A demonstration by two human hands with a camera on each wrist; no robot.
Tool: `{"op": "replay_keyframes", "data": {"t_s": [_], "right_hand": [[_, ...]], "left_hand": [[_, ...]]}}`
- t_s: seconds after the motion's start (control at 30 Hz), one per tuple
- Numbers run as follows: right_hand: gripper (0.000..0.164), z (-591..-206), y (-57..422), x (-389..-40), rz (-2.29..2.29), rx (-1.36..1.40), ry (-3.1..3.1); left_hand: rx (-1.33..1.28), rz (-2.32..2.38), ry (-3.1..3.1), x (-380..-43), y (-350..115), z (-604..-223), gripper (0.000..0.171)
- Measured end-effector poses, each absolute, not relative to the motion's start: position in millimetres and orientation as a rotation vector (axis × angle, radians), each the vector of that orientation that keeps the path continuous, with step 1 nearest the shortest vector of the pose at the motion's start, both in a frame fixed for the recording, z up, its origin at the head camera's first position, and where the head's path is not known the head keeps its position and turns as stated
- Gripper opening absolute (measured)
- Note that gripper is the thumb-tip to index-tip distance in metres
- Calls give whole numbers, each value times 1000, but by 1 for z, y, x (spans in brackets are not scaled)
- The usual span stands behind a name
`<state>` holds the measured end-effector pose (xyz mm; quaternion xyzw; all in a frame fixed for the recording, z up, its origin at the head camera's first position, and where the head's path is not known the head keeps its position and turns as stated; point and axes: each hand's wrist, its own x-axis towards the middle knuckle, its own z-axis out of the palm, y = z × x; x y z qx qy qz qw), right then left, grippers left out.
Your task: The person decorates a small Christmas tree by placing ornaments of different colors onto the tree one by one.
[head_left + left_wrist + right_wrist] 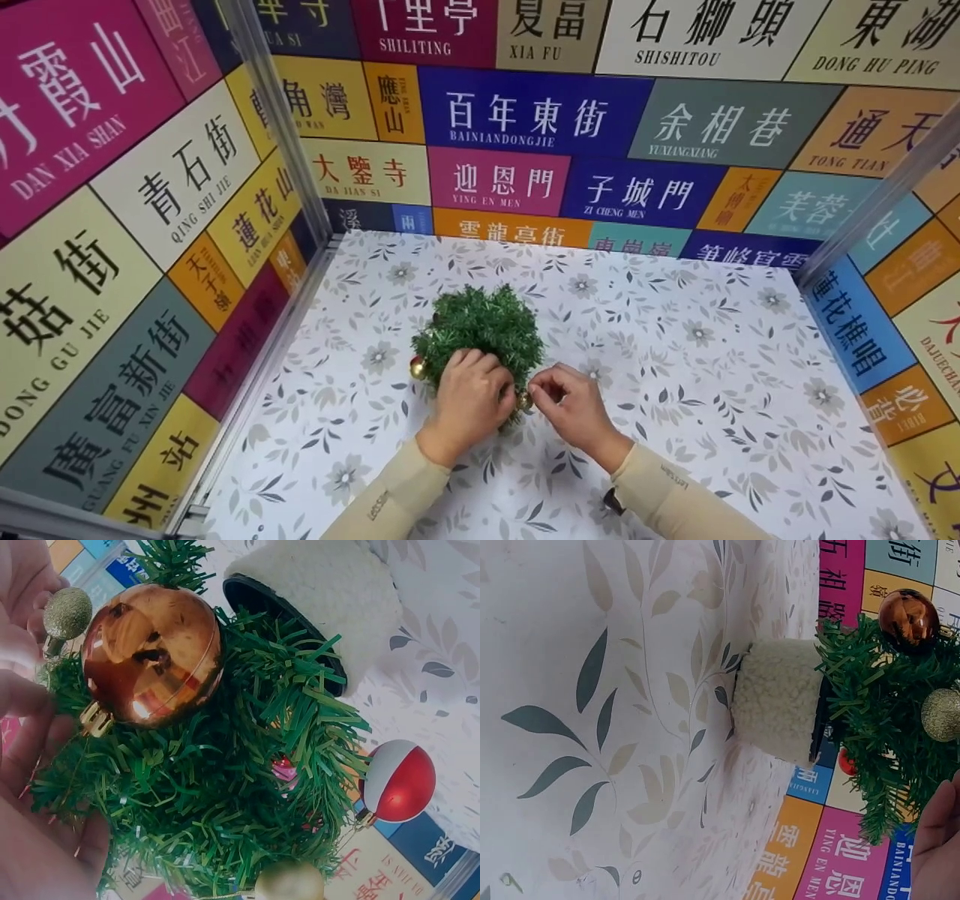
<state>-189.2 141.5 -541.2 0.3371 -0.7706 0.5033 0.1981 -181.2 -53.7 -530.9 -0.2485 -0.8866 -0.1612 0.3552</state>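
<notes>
A small artificial Christmas tree [487, 322], its base wrapped in white fleece [776, 697], is between both hands. My left hand [472, 401] lies over its near side, fingers curled at a green branch [64, 772]. My right hand [570, 405] is at the tree's right edge, thumb and index finger brought together. Right at those fingertips is a glittery gold ball ornament [67, 613] with a cap. A shiny copper ball [154, 652] hangs beside it. On the other side hangs a red-and-white ball [397, 780]; another gold ball [289, 881] shows blurred below.
A white tablecloth [712, 390] printed with leaves and flowers covers the table. Coloured panels with Chinese lettering [532, 112] line the back and both sides, with metal posts [300, 150] at the corners. A small green scrap [511, 883] lies on the cloth.
</notes>
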Motion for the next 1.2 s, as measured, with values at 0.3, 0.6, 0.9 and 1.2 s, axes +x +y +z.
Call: {"op": "replay_keyframes", "data": {"t_s": [0.3, 0.6, 0.9, 1.2], "right_hand": [[20, -543, 135, -194, 1398, 913, -2130], [21, -567, 139, -208, 1418, 890, -2130], [4, -586, 150, -220, 1075, 954, -2159], [7, -586, 148, -222, 1028, 908, -2220]], "left_hand": [[-596, -458, -2266, -182, -53, -533, 11], [-554, -458, -2270, -185, -51, -536, 10], [-552, -422, -2271, -184, -49, -536, 12], [-540, -368, -2268, -185, -48, -536, 14]]}}
